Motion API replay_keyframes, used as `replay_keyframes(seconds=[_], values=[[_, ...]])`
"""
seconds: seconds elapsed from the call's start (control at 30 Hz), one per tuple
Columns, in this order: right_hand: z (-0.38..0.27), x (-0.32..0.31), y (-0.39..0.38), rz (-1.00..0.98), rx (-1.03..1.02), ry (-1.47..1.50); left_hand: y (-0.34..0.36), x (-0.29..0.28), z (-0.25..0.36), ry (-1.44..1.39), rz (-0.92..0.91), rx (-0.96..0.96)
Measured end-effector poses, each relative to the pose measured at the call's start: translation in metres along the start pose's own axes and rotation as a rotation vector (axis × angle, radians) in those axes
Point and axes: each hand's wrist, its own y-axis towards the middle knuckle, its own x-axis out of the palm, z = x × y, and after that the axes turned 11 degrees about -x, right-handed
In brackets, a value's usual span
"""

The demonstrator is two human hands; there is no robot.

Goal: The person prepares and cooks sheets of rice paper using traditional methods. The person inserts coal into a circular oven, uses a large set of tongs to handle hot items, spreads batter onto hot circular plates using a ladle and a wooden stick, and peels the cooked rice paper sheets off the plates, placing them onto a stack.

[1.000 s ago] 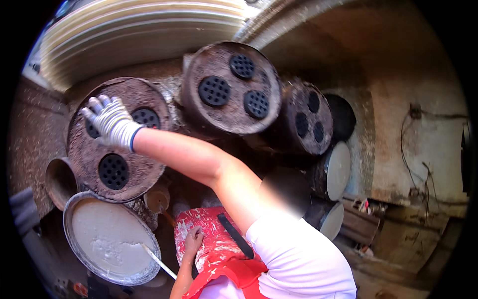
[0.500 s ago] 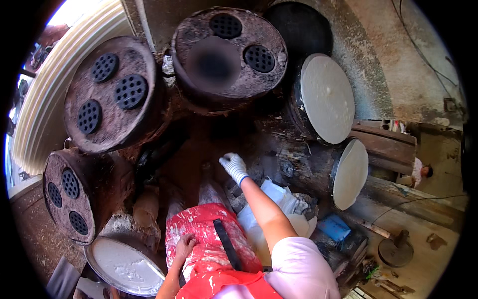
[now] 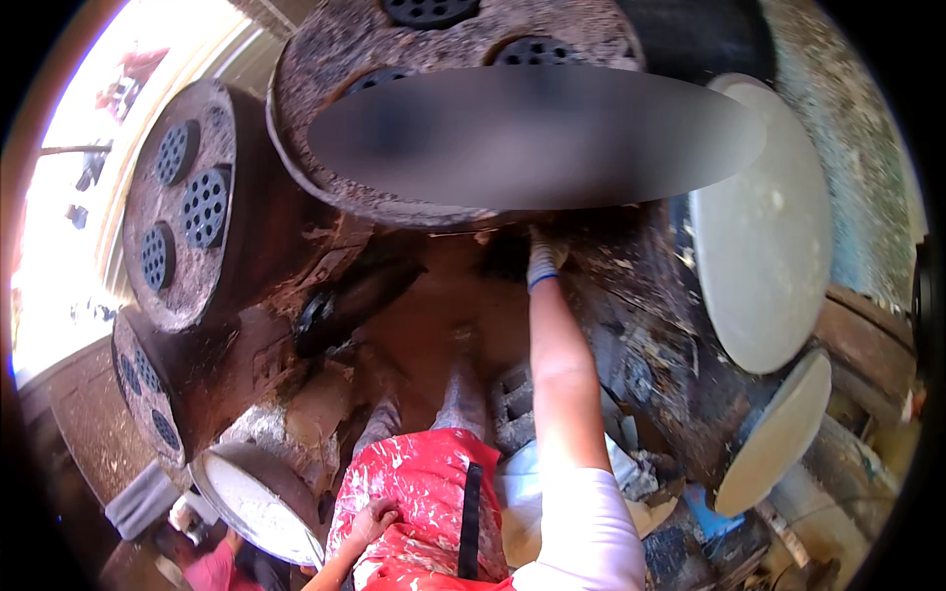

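Observation:
My right hand (image 3: pixel 544 258), in a striped white glove, reaches beneath the rim of the central rusty drum (image 3: pixel 296 118); its fingers are mostly hidden in shadow. Dark perforated discs (image 3: pixel 431 10) sit in that drum's rough top, part of which lies under a grey blur. My bare left hand (image 3: pixel 376 517) rests against my paint-splattered red apron (image 3: pixel 404 473), fingers loosely curled, nothing visible in them. Just left of it is a metal tub (image 3: pixel 251 497) of white paste with a pale stick.
Similar drums (image 3: pixel 207 276) stand at left; two pale round lids (image 3: pixel 764 256) lean at right. A dark elongated object (image 3: pixel 330 310) lies below the central drum, white sheets (image 3: pixel 517 483) beside my legs. A co-worker in pink (image 3: pixel 222 561) is at lower left.
The view has swung right and closer to the middle drum. My right hand has gone from atop a left drum to low beneath the central one. My left hand stays at the apron.

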Motion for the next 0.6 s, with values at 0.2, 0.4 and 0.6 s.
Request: replay_keyframes(seconds=[0.2,0.4,0.6], values=[[-0.026,-0.047,-0.019,0.198,-0.089,-0.027,0.003,-0.006,0.023,0.077,-0.014,-0.031],[-0.144,-0.171,-0.123,0.158,-0.392,0.712,-0.008,-0.016,0.049,0.015,0.076,0.056],[-0.305,-0.31,-0.196,0.145,-0.781,0.639,-0.032,-0.037,0.056,-0.144,0.142,0.036]])
